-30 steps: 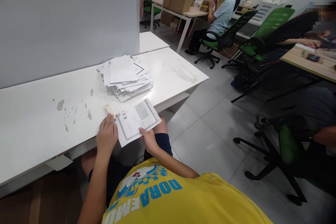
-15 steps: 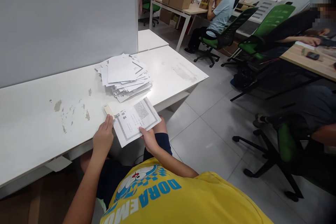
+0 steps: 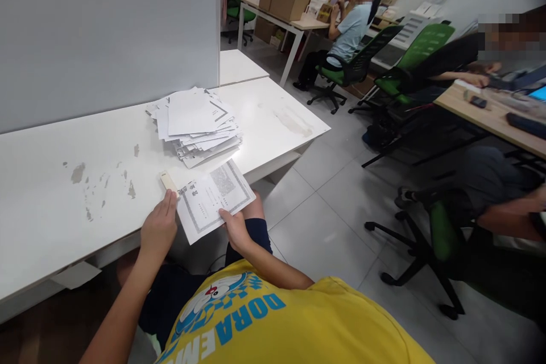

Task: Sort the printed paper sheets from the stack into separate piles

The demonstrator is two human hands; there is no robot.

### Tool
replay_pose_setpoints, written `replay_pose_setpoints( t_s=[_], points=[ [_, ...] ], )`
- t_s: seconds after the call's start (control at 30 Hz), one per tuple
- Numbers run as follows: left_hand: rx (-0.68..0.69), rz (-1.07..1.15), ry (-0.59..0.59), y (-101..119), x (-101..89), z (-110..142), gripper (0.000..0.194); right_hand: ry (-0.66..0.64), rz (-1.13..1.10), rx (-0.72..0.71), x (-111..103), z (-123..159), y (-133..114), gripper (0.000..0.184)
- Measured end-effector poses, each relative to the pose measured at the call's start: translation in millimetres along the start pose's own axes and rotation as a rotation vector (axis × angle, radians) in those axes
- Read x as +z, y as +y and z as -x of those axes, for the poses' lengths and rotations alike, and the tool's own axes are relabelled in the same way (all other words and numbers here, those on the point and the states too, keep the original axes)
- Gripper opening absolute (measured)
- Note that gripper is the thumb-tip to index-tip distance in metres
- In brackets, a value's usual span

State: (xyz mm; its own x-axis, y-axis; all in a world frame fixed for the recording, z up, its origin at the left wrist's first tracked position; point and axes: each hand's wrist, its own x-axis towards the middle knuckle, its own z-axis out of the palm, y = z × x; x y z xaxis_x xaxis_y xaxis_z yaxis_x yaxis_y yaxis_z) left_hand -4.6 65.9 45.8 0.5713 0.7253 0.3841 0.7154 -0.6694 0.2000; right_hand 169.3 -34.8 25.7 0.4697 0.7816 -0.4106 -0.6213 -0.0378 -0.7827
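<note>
My left hand (image 3: 160, 224) is closed, its fingertips pressed on a small cream-coloured bar (image 3: 168, 182) at the left edge of a printed sheet. What kind of tool the bar is, I cannot make out. The printed sheet (image 3: 209, 205), with a decorative border and a grey square patch, is tilted over the desk's front edge and my lap. My right hand (image 3: 235, 227) pinches its lower right edge, thumb on top and fingers hidden beneath. Just behind the sheet, an untidy stack of papers (image 3: 194, 119) lies on the white desk (image 3: 106, 151).
A grey partition (image 3: 106, 34) stands along the desk's back. Stains mark the desktop. To the right, a person in a light blue shirt (image 3: 352, 25) sits by cardboard boxes (image 3: 288, 0). Another person sits at a wooden table (image 3: 507, 108), with an office chair (image 3: 443, 227) nearer me.
The whole view has shifted slightly, so most things appear a little further left. Both hands keep the same hold on the bar and the sheet.
</note>
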Motion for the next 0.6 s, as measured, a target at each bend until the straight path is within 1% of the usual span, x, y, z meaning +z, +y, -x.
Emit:
replay_pose_setpoints(
  t_s=[0.17, 0.27, 0.4, 0.5, 0.6],
  points=[
    [0.068, -0.147, 0.099, -1, 1.5, -1, 0.056, 0.005, -0.022, -0.006, -2, -1, 1, 0.05],
    [0.06, -0.168, 0.159, -1, 3.9, 0, 0.055, 0.003, -0.025, 0.0, -4, -2, 2, 0.045],
    [0.043, -0.146, 0.169, -1, 5.6, 1, 0.056, -0.001, -0.011, 0.001, -5, -1, 0, 0.038],
    [0.016, -0.154, 0.184, 0, 7.3, 1, 0.055, -0.005, -0.005, -0.014, -5, -2, -3, 0.04],
    [-0.001, -0.134, 0.217, -2, 10.8, 2, 0.055, 0.008, -0.009, -0.08, -7, -6, -8, 0.042]
  ],
)
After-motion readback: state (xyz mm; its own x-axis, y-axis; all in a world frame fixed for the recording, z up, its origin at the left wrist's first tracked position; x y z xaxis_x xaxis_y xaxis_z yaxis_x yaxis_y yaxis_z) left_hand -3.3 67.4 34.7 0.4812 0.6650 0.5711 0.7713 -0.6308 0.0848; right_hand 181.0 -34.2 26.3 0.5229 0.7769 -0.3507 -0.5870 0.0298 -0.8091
